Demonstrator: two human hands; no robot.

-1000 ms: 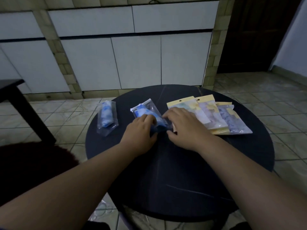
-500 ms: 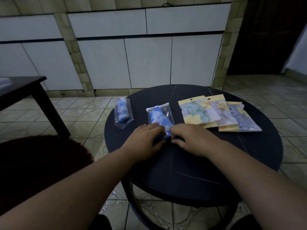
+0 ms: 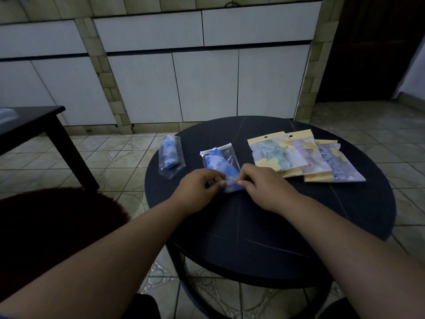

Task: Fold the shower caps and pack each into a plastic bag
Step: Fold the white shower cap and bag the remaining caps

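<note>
Here both hands (image 3: 232, 184) pinch the plastic bag's (image 3: 219, 161) near edge.

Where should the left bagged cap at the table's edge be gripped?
Probably the bagged cap at its near clear flap, below the blue roll, from the near-left. The bag lies flat on the table, apart from the other packs; that flap is empty film, so the grip pinches easily.

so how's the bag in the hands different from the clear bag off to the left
The bag in the hands lies near the middle of the table, its near end pinched by the left hand and right hand; the left bag lies untouched by the table's edge. The held bag's blue cap lies slanted in it, while the left bag's cap lies straight along its bag. Both are clear bags holding a blue and white cap.
</note>
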